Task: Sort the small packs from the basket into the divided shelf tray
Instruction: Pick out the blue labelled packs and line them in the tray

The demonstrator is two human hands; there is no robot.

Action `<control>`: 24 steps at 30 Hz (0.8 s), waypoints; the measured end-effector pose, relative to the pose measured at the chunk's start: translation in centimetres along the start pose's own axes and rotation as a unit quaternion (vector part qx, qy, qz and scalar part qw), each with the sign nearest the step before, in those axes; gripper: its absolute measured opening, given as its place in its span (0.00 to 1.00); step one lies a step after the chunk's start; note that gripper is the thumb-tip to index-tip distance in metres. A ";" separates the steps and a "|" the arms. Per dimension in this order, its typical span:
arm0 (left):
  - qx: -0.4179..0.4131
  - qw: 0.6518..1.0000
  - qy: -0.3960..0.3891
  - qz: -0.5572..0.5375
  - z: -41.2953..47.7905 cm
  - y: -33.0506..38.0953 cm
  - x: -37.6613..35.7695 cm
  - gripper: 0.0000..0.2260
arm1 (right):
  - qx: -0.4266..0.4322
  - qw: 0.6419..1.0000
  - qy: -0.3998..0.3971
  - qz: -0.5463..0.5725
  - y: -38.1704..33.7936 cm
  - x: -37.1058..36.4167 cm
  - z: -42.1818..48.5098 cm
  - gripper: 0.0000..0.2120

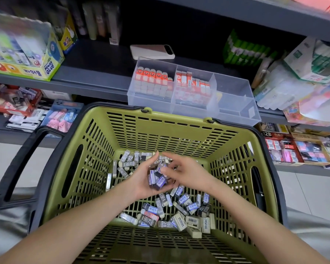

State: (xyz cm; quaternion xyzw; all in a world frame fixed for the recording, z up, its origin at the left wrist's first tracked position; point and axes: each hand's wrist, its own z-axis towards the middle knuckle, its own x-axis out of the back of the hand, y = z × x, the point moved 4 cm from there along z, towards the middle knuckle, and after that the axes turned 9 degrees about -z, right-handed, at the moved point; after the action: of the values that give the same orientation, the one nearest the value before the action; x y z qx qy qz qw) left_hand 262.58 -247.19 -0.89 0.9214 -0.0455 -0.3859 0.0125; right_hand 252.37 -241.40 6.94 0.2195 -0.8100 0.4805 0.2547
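The left hand (141, 180) is turned palm up and cupped, and its grip is closed round a bunch of eraser packs (158, 178). The thumb points up and away from the person. The fingers curl under the bunch. The right hand (187, 172) comes in from the other side, palm down, with its fingers bent toward the top of the bunch. Its fingertips are right at the packs, but that spot is blurry, so it is not clear if its grip has one or is just touching. Both bare arms reach down into the green basket (160, 128).

Many loose eraser packs (179, 210) lie on the basket floor, under and around the hands. Some say 2B.

Past the far rim of the basket, a clear divided tray (234, 96) sits on a dark shelf (95, 73). Its two left parts hold rows of red and white packs standing up. A phone (152, 52) lies on the shelf behind the tray. A yellow glue box (27, 60) stands far to the left.
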 end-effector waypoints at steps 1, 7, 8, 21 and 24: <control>0.001 1.000 0.003 0.014 0.0 0.0 0.0 0.24 | -0.020 0.997 -0.001 0.069 0.4 0.4 -0.2 0.22; -0.009 0.999 0.020 0.040 -0.1 0.1 0.1 0.18 | -0.183 0.982 0.037 0.019 6.9 0.9 -1.0 0.10; -0.012 0.999 0.022 0.041 -0.1 0.2 0.2 0.18 | -0.204 0.977 -0.011 -0.063 8.0 -0.4 -0.9 0.10; -0.027 0.999 0.005 0.026 -0.4 0.5 -0.5 0.18 | -0.179 0.972 0.004 -0.153 11.3 -6.8 0.9 0.24; -0.033 0.999 0.019 0.017 -0.2 0.5 -0.4 0.15 | -0.187 0.975 0.032 -0.112 11.2 -7.0 0.5 0.19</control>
State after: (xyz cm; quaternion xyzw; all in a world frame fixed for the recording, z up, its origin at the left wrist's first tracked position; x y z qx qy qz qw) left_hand 262.44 -247.60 -0.41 0.9267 -0.0485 -0.3693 0.0502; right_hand 250.95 -236.14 -5.08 0.2420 -0.8473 0.2952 0.3693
